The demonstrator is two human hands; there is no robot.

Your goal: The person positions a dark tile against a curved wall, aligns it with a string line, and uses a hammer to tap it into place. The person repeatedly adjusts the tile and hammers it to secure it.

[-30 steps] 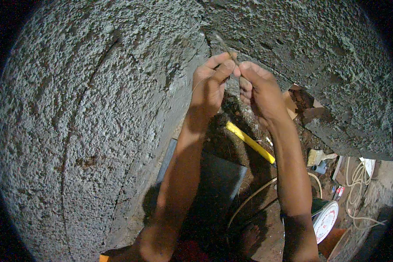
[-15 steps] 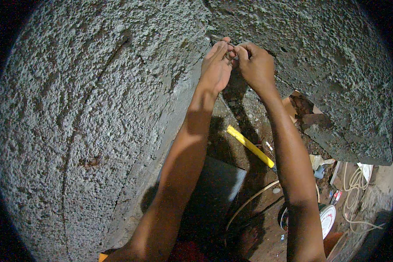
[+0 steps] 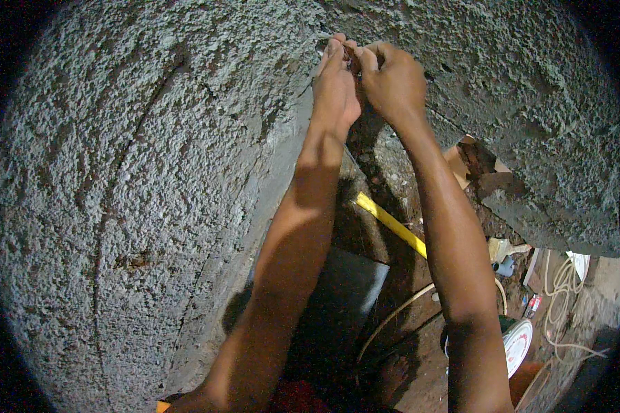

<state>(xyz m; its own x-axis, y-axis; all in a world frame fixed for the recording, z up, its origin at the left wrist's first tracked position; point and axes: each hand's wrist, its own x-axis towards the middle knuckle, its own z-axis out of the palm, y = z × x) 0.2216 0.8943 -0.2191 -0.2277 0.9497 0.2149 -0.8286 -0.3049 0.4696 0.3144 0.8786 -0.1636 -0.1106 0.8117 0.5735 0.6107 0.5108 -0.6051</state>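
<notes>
Both my arms reach up to the inside corner where two rough grey walls meet, the left wall (image 3: 151, 172) and the right wall (image 3: 517, 82). My left hand (image 3: 335, 96) is against the corner, its fingers pointing up and partly curled. Beside it, my right hand (image 3: 397, 82) pinches with thumb and forefinger close to the left fingertips. Something small and dark shows between the two hands, too small and too covered to name. Several fingertips are hidden behind the hands.
Below lies a yellow bar (image 3: 393, 225), partly behind my right forearm. A dark flat panel (image 3: 341, 289) leans beside my left forearm. At the lower right are a tub with a white lid (image 3: 518, 347), a pale coiled cable (image 3: 561, 282) and a pale brush-like thing (image 3: 501, 249).
Both hands have moved up and slightly left along the corner. My left palm has turned more toward the right hand, hiding more of the small dark thing between them.
</notes>
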